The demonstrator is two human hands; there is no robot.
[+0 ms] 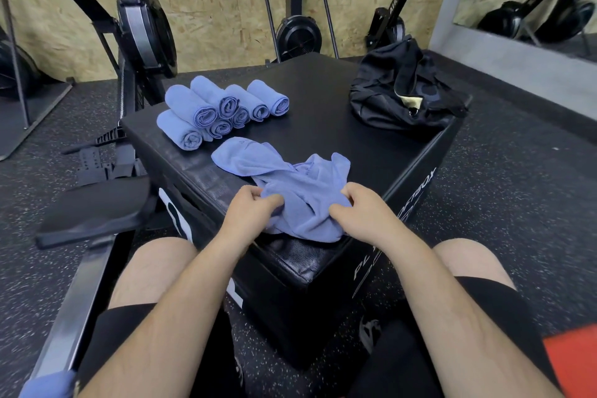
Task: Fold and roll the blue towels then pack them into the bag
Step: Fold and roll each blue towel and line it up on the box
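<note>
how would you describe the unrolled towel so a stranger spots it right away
Start at the big black box in the middle of the floor. At its near edge lies a crumpled blue towel. Unlike the rolled towels stacked farther back on the left, it is loose and unrolled.

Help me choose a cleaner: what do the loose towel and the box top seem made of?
Loose towel: soft matte cloth, probably microfibre or terry; fuzzy nap, limp creases. Box top: likely vinyl or faux leather over padding; black, faint sheen, fine grain.

Maybe seven rolls (223,110), one loose towel (290,184)
</note>
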